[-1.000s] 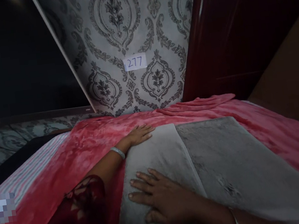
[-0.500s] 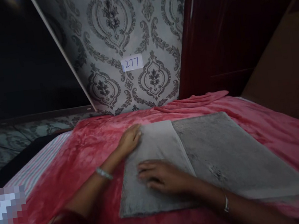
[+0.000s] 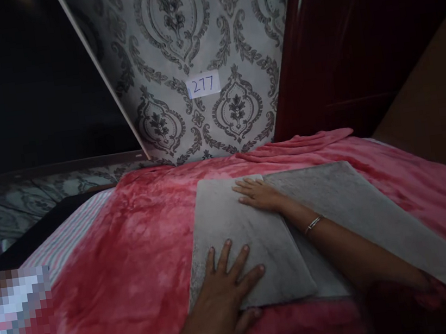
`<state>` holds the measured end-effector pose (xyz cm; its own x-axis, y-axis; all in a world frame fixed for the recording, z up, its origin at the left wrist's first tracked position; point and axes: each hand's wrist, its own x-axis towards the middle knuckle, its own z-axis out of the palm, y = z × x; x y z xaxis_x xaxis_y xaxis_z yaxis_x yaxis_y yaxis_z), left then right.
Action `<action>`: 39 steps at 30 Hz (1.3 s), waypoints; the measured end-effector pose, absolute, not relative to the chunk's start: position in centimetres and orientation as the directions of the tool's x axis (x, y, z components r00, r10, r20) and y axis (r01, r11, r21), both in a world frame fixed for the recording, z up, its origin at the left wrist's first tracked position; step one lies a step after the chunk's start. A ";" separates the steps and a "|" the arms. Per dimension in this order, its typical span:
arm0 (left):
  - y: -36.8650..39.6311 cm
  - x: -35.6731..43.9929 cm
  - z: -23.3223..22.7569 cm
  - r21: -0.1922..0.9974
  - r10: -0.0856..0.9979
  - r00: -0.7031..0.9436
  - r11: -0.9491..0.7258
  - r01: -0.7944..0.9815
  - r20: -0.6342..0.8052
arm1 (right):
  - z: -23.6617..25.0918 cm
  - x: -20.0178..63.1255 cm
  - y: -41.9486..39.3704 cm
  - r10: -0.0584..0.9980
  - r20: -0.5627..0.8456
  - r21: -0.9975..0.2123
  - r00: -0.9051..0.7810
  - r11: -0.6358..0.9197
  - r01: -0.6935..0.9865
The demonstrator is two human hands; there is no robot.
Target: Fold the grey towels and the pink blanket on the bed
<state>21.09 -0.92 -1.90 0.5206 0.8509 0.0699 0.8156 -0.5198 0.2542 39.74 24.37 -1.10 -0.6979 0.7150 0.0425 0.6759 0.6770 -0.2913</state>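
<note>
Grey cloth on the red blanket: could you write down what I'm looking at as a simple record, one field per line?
Main item: grey cloth, its left part folded over the rest
Left hand: the left hand, palm down, fingers spread over the near end of the folded part
Right hand: the right hand, palm down at the far end of the folded part
Worn: bracelet on the right wrist
Underneath: red blanket
Left edge: striped fabric
Behind: patterned wall with a paper label reading 277
</note>
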 end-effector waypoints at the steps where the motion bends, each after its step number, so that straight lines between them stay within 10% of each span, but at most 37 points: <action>1: -0.9 21.0 -1.9 0.261 0.849 0.523 -0.523 0.812 0.072 | -1.3 40.0 25.2 0.739 0.030 -0.289 -0.674 0.652 0.702; 14: -1.7 21.0 -1.4 0.220 0.840 0.531 -0.542 0.811 0.115 | 2.3 38.9 27.5 0.845 0.017 -0.157 -0.534 0.530 0.834; 23: -3.8 18.5 -3.8 0.079 0.900 0.318 -0.355 0.931 0.298 | 0.0 29.7 18.8 0.211 0.051 -0.147 -0.976 0.968 0.202; 39: -2.1 17.4 -8.9 -0.215 0.699 0.447 -0.398 0.892 0.559 | -2.7 27.8 30.4 0.615 0.118 -0.285 -0.780 0.773 0.567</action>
